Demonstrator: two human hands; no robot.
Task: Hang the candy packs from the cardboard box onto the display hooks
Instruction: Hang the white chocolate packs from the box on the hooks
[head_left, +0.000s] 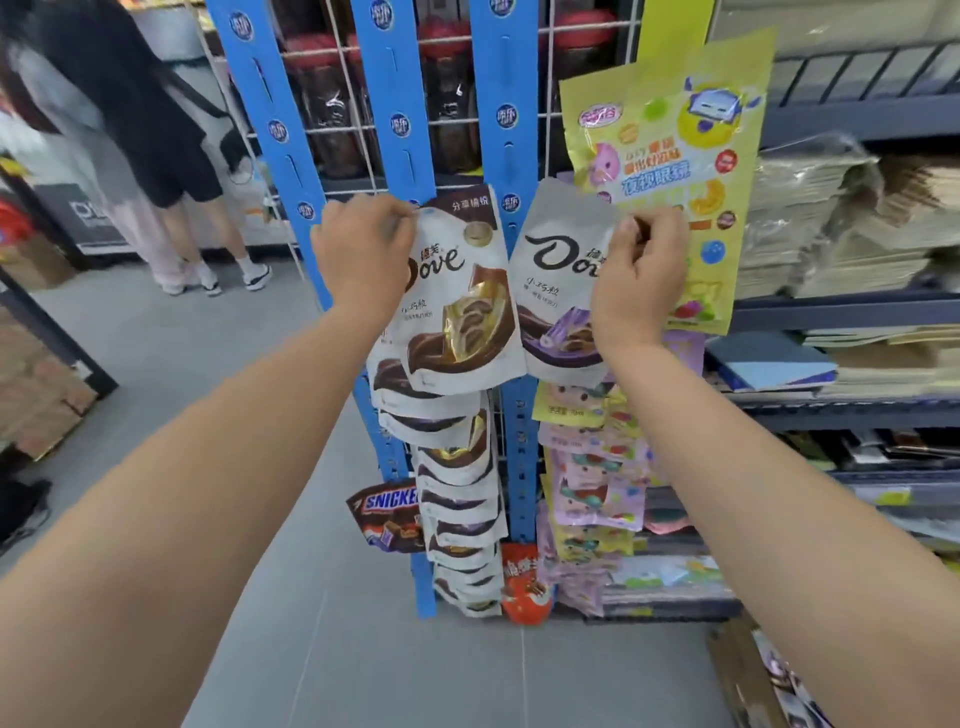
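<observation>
My left hand (363, 254) pinches the top left corner of a white and brown Dove pack with a gold wrapper picture (462, 306), held against the middle blue hanging strip (400, 104). My right hand (641, 270) pinches the top right edge of a second Dove pack with a purple wrapper picture (558, 291), in front of the right blue strip (501, 93). Several more Dove packs (460, 499) hang in a column below them. The cardboard box (753, 675) shows only at the bottom right corner, with packs inside.
A Snickers pack (387, 514) and a red-orange pack (524, 582) hang low on the strips. A large yellow toy bag (670, 156) and pastel packs (592, 483) hang at right, beside shelves of stationery (831, 234). A person (145, 145) stands at the far left on the grey floor.
</observation>
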